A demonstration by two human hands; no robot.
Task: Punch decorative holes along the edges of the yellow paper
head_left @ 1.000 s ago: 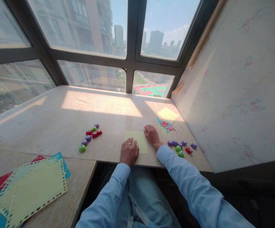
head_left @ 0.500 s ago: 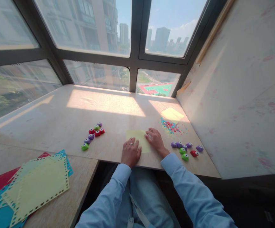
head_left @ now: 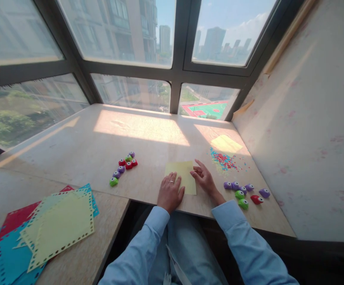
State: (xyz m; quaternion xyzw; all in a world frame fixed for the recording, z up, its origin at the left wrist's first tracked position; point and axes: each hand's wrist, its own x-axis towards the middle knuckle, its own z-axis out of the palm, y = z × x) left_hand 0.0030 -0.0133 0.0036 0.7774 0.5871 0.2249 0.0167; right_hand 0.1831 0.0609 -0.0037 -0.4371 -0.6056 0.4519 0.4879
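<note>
A plain yellow sheet of paper lies flat on the wooden table in front of me. My left hand, with a ring on one finger, rests flat on the sheet's lower left part, fingers stretched out. At the sheet's right edge is my right hand, its fingers apart and somewhat bent; nothing shows in them. On the right stand several small craft punches, among them a purple punch, a red punch and a green punch. More punches, such as a green punch, form a loose line on the left.
Yellow sheets with punched borders overlap blue and red ones at the left. Small red, blue and yellow paper bits lie scattered near another yellow sheet. A window frame and a papered wall bound the table.
My right hand has come off the sheet to its right edge, fingers spreading a little. My left hand stays on the paper. The whole view has shifted slightly.
</note>
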